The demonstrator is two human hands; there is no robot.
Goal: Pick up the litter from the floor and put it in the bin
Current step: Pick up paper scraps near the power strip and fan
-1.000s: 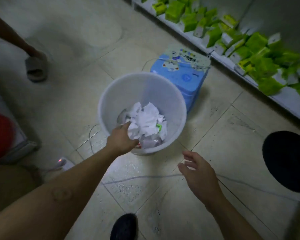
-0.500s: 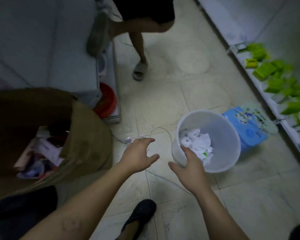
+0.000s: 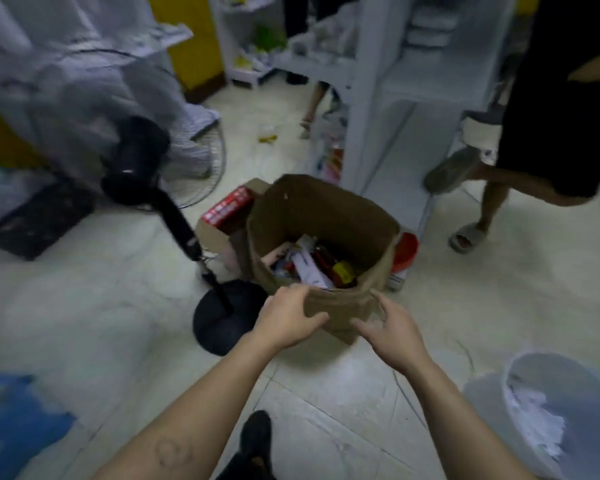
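A white plastic bin (image 3: 492, 396) stands at the lower right with crumpled white paper (image 3: 537, 417) inside it. A brown cardboard box (image 3: 343, 216) full of mixed packaging sits on the floor in front of me. My left hand (image 3: 288, 320) hovers at the box's near rim with fingers spread and nothing in it. My right hand (image 3: 395, 330) is open beside it, just below the same rim, also holding nothing. A small yellow piece of litter (image 3: 268, 137) lies on the floor further back.
A black standing fan (image 3: 153, 188) with a round base (image 3: 222, 317) stands left of the box. Another person's legs in sandals (image 3: 468, 233) are at the right by a white shelf unit (image 3: 371, 98). A blue pack (image 3: 11, 420) lies lower left. My foot (image 3: 255, 434) is at the bottom.
My view swung left from the bin to the cardboard box. My left hand left the bin's rim, and both hands now reach towards the box's near edge.
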